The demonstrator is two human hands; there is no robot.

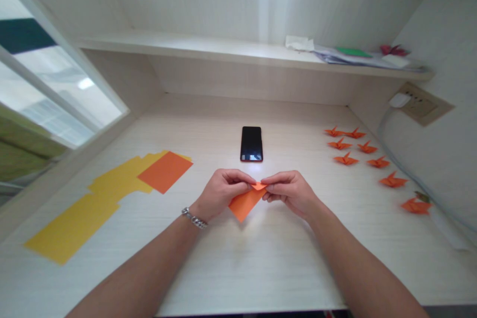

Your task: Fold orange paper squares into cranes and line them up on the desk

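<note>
A partly folded sheet of orange paper [244,206] is held up between both hands above the desk, one corner hanging down toward me. My left hand [223,190] pinches its upper left side between thumb and forefinger; a silver chain bracelet [194,218] circles that wrist. On the opposite side my right hand [288,190] grips the upper right of the paper with thumb and fingertips. A small folded flap shows at the top between the two pinches. Just beyond the hands lies a black phone [251,144], flat on the desk.
Yellow sheets [74,228] overlap on the left, with an orange square [166,172] on top. Several folded orange cranes [346,159] stand at the right. A cable [402,161] runs from the wall socket [423,104]. Papers [357,57] rest on the shelf [208,52] above.
</note>
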